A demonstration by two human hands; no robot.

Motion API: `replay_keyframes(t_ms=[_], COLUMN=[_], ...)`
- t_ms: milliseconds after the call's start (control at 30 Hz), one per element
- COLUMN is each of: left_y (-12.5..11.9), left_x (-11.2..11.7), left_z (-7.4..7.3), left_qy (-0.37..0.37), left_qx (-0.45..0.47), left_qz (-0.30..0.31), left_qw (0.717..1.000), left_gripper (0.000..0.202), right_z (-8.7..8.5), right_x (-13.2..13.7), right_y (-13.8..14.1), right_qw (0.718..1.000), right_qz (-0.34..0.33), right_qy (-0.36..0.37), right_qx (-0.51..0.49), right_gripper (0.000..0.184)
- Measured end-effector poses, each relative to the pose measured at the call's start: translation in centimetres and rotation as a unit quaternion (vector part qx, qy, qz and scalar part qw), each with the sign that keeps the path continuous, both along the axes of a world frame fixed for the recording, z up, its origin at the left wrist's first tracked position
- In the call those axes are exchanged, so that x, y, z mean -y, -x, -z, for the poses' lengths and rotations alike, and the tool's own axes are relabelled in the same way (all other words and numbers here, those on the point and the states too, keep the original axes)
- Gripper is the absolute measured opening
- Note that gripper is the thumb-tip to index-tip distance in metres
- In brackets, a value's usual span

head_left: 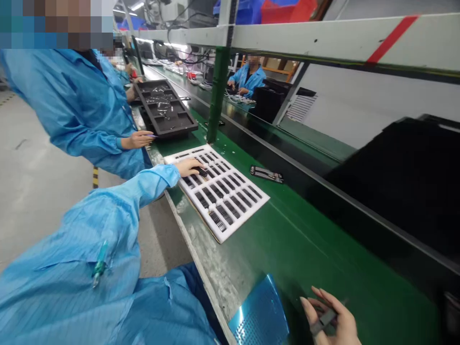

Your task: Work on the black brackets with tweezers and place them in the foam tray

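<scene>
My left hand (189, 167) reaches over a white foam tray (244, 214) whose slots hold many thin dark pieces (216, 220). Its fingers are closed on a small black part (200, 171), just above the tray's left side. At the lower right, my right hand (332, 318) is curled over the green bench, gripping a small grey block-shaped piece (323, 322) between thumb and fingers. A shiny blue sheet with rows of dots (264, 311) lies at the bench edge, left of my right hand.
A flat black part (266, 174) lies beyond the foam tray. A co-worker in blue (89, 105) stands at the left, by a black compartment tray (176, 127). A green post (218, 96) rises behind the foam tray; a white rail (323, 40) crosses above. Another person sits across the line.
</scene>
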State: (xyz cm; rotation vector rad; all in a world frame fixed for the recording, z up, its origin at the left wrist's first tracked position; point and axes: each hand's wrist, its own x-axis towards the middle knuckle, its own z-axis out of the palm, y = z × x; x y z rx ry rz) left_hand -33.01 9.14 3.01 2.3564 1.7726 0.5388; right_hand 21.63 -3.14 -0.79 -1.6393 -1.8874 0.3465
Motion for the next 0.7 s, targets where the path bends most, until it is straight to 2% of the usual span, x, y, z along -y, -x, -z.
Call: replay_keyframes(t_ms=[100,333,567,700], left_y=[0.6,2.2,0.9,0.1], left_x=[-0.8,-1.1,-1.4,-1.1], left_z=[0.9,1.4,1.3,2.1], left_qy=[-0.009,0.007,0.015,0.022], left_qx=[-0.003,-0.017,-0.05,-0.08], left_qz=[0.0,0.038,0.056,0.055], left_qw=[1.0,0.999,0.997,0.995], left_gripper=[0.029,0.031,0.03,0.041], right_z=[-0.4,0.2,0.1,0.2], right_x=[0.5,0.9,0.8,0.7], right_y=[0.9,1.0,0.4,0.0], right_qw=[1.0,0.999,0.999,0.997], right_qz=[-0.007,-0.028,-0.014,-0.006], right_qy=[-0.002,0.0,0.032,0.063], right_qx=[0.005,0.018,0.024,0.033], right_gripper=[0.051,0.043,0.046,0.045])
